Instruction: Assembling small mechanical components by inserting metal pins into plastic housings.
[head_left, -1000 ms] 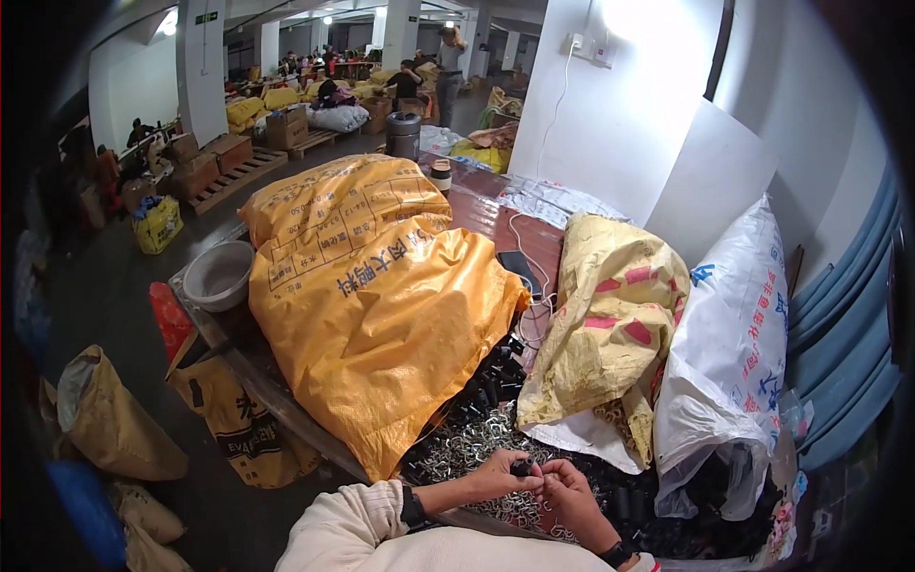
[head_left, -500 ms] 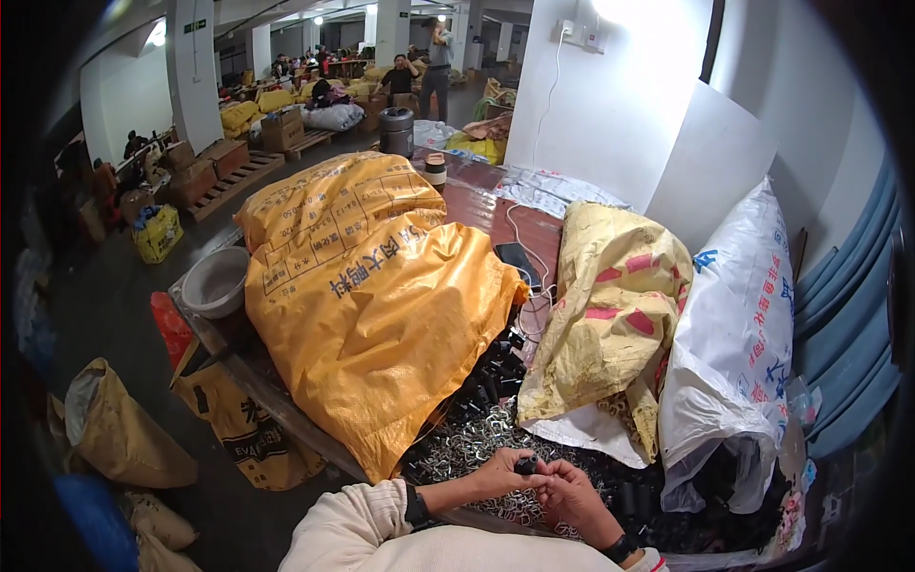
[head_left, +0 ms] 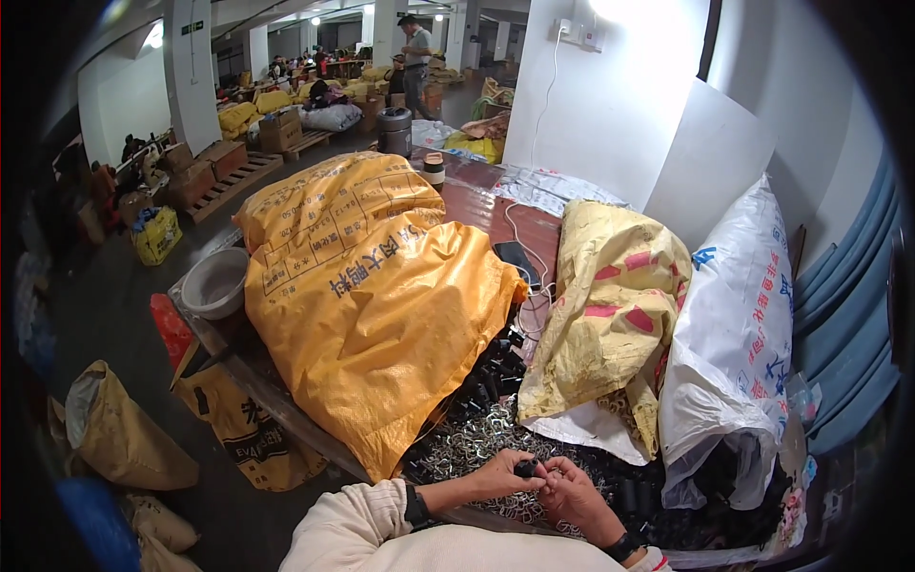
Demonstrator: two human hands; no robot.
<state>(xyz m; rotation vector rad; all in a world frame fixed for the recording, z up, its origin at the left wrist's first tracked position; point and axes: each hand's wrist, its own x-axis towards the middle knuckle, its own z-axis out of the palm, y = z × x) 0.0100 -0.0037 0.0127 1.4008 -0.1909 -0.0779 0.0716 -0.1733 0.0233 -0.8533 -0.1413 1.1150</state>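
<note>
Both hands, left hand (head_left: 503,474) and right hand (head_left: 570,492), pinch one small black part (head_left: 525,468) with curled fingers above the metal clips (head_left: 467,443).

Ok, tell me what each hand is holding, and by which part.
The left hand pinches a small black cylindrical part at its end with the fingers. The right hand touches the same part's other side; its exact hold cannot be told.
</note>
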